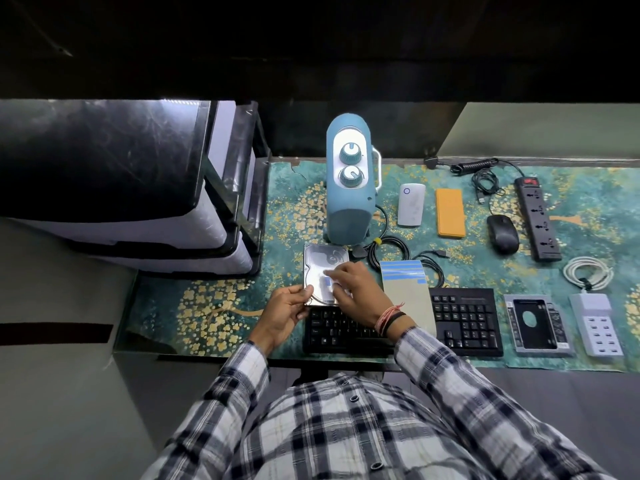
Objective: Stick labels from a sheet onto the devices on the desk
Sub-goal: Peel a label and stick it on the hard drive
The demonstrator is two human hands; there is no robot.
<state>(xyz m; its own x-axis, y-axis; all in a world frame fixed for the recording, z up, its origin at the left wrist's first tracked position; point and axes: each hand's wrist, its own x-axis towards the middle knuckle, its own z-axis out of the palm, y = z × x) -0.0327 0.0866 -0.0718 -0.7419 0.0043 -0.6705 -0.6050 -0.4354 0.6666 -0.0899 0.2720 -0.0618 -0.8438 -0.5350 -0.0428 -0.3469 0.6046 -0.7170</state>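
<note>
Under dim light, a teal floral mat [221, 306] covers the counter [519, 367]. At its middle we see a hard drive [320, 268] lying flat, long axis running twelve to six o'clock, its near end over the far edge of a black keyboard [464, 320]. Our left hand [289, 311] grips the drive's near left corner, fingers curled round the edge. Our right hand [353, 285] presses bent fingertips on a blue label [326, 281] on the drive's lid. The label sheet [407, 285] lies at three o'clock of the drive, blue strips at its far end. Beyond, at twelve o'clock, stands a teal heater [349, 181].
</note>
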